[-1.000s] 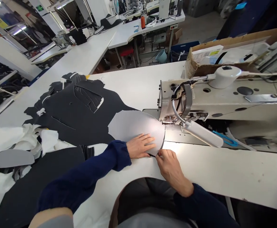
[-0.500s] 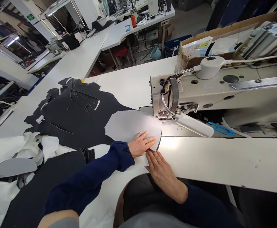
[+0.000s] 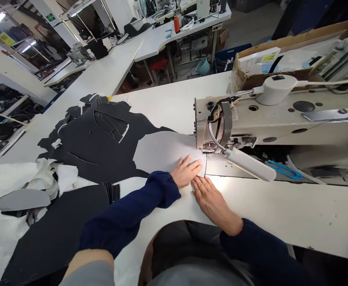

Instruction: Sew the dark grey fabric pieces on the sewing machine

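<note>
Left hand (image 3: 186, 171) flat on grey panel (image 3: 158, 151), nothing clenched; right hand (image 3: 213, 200) at near edge, can't tell if pinching; panel partly under sewing machine (image 3: 271, 119) head; best press lightly, edge even, fingers clear

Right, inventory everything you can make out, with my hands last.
Table: one, white, under the work
Far table: one, white, top centre
Sewing machine: one, beige-grey, right
Lamp: one, white, at the machine head
Light piece: one, grey, edge at the machine head
Fabric: several, black, left
Scraps: several, mostly white, far left
Tool: one, blue, right of the lamp
Box: one, brown, behind the machine
Cone: one, orange, far table
Bucket: one, light blue, floor
Sleeves: two, navy, forearms
Left hand: one, bare, on the light piece
Right hand: one, bare, at its near edge
</note>
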